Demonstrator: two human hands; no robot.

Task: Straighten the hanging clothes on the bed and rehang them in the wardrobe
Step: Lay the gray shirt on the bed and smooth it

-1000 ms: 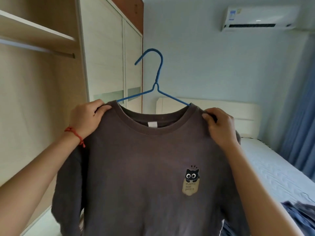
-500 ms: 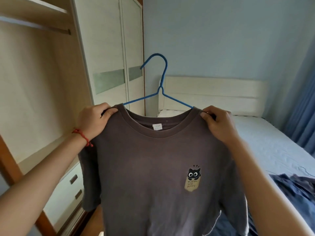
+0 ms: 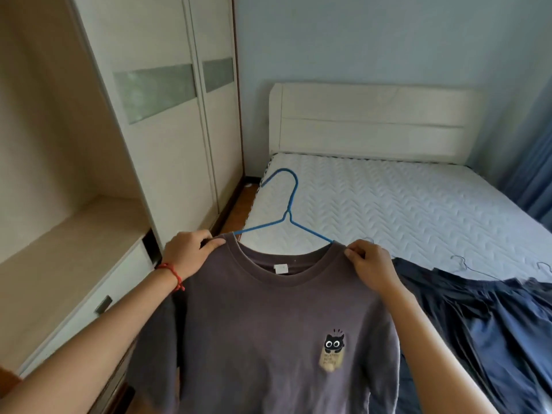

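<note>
Between wardrobe and bed: a person is holding a grey T-shirt (image 3: 268, 339) up by its shoulders, in front of the near left corner of the bed (image 3: 403, 204).
Left hand (image 3: 188, 253): it is gripping the shirt's left shoulder seam just beside the collar, fingers curling over the top edge with the cloth pinched under them; a red string bracelet (image 3: 171, 271) is circling the wrist.
Right hand (image 3: 370, 267): it is pinching the shirt's right shoulder beside the collar, fingers curling round the fabric, thumb pressing on the front.
T-shirt: it is hanging front-out between both hands, with a white label inside the neck and a small black cat print (image 3: 334, 346) low on the chest toward the right sleeve.
Hanger (image 3: 285, 213): blue wire; its arms are running inside the neckline while the hook is rising above the collar and curling to the left, showing against the mattress.
Bed: a white quilted mattress is lying bare along the far and left edges, with a pale headboard (image 3: 373, 121) at the far edge.
Dark blue clothes (image 3: 493, 324): they are lying spread over the near right part of the bed, thin wire hanger hooks (image 3: 461, 259) poking out at their far edge.
Wardrobe (image 3: 167, 121): it is standing along the left, an open compartment nearest with a drawer (image 3: 101, 303) under it and sliding doors beyond.
Curtain (image 3: 534, 162): blue, hanging at the right edge.
</note>
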